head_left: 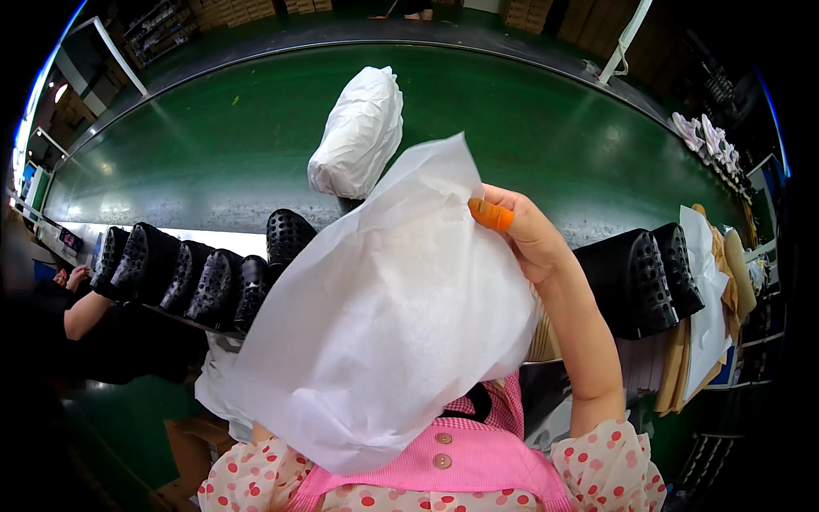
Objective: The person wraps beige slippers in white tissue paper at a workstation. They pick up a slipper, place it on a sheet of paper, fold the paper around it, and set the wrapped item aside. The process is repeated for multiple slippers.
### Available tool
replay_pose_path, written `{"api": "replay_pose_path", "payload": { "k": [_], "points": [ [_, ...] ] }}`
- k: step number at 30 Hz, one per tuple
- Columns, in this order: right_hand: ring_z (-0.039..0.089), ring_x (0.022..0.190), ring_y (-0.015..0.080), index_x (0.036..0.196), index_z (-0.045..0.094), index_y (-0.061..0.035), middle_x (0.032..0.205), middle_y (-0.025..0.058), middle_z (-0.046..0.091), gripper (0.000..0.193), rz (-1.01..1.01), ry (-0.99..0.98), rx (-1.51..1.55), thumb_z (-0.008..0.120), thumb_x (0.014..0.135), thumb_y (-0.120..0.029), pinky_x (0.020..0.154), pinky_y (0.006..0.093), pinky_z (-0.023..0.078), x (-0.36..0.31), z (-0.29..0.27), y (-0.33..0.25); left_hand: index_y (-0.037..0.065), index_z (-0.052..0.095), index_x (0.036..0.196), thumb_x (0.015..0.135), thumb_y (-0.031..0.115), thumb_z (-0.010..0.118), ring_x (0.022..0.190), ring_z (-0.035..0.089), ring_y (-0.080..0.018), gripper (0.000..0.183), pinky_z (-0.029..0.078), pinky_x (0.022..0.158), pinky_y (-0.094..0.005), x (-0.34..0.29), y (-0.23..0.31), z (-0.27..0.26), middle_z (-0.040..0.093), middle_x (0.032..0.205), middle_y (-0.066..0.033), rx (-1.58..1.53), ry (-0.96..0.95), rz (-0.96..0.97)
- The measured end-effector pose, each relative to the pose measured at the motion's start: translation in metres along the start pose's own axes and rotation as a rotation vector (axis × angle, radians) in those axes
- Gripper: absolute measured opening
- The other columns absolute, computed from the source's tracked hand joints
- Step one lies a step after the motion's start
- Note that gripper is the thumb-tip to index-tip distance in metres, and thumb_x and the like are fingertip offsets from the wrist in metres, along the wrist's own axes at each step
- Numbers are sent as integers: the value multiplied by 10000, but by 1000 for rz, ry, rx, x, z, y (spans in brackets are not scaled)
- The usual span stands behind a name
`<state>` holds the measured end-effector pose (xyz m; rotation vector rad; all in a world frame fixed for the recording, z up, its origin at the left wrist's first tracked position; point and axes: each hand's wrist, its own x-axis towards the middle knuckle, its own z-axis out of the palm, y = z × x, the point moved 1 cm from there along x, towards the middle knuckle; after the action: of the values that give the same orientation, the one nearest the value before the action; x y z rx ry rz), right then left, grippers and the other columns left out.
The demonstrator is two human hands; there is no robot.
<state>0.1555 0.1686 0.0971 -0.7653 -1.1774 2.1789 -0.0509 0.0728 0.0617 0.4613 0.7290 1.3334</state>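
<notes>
A large sheet of thin white tissue paper point(384, 316) spreads in front of my body. My right hand point(525, 230), with an orange finger cot on the thumb, pinches its upper right edge. My left hand is hidden behind the sheet, so its fingers cannot be made out; only the left sleeve shows below. Beyond the paper, a bundle wrapped in crumpled white paper point(358, 132) lies on the green surface. Black footwear with a pitted, studded pattern point(288, 237) stands just left of the sheet, and a bigger black piece point(627, 282) is right of my forearm.
Several more black pieces point(175, 273) line the near edge at left, where another person's arm point(85, 311) reaches in. White and brown paper sheets point(708, 299) hang at right. Pale shoes point(708, 141) stand at far right. A green work surface point(529, 111) runs across.
</notes>
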Motion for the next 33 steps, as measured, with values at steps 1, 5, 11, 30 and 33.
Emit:
{"api": "replay_pose_path", "payload": {
  "k": [1, 5, 11, 30, 33],
  "points": [
    [655, 921, 120, 1250, 581, 18, 1102, 74, 664, 382, 17, -19, -4, 662, 913, -143, 822, 272, 553, -1, 2, -4, 3, 437, 1395, 977, 480, 449, 1129, 590, -163, 634, 503, 942, -304, 2, 0, -1, 571, 1298, -106, 4, 2, -2],
    [665, 938, 145, 1287, 565, 18, 1113, 91, 665, 456, 40, -119, -61, 699, 867, -95, 844, 285, 558, 7, -9, -11, 1, 432, 1399, 972, 521, 437, 1137, 587, -165, 672, 500, 948, -306, 8, 6, -7, 568, 1305, -109, 35, 22, -8],
    [673, 900, 141, 1235, 602, 11, 1069, 84, 674, 412, 18, -92, -46, 715, 854, -95, 821, 286, 574, 8, -13, -24, -1, 424, 1406, 965, 583, 418, 1147, 583, -167, 732, 496, 957, -308, 12, 27, -16, 564, 1315, -113, 122, -73, -87],
    [641, 1013, 175, 1200, 632, -52, 1114, 84, 660, 323, -392, 246, -741, 642, 879, -22, 870, 310, 541, 6, -3, -38, -12, 525, 1215, 1009, 249, 529, 1022, 553, -73, 333, 446, 901, -229, 10, 23, 22, 620, 1113, -38, 370, 58, 321],
    [628, 1044, 259, 1122, 652, -73, 1138, 114, 642, 320, -769, 304, -1151, 631, 819, 25, 890, 344, 512, -26, 26, -37, 8, 540, 1162, 1012, 238, 520, 972, 563, -66, 275, 462, 858, -218, 15, 18, 14, 620, 1085, -30, 329, 100, 394]
  ]
}}
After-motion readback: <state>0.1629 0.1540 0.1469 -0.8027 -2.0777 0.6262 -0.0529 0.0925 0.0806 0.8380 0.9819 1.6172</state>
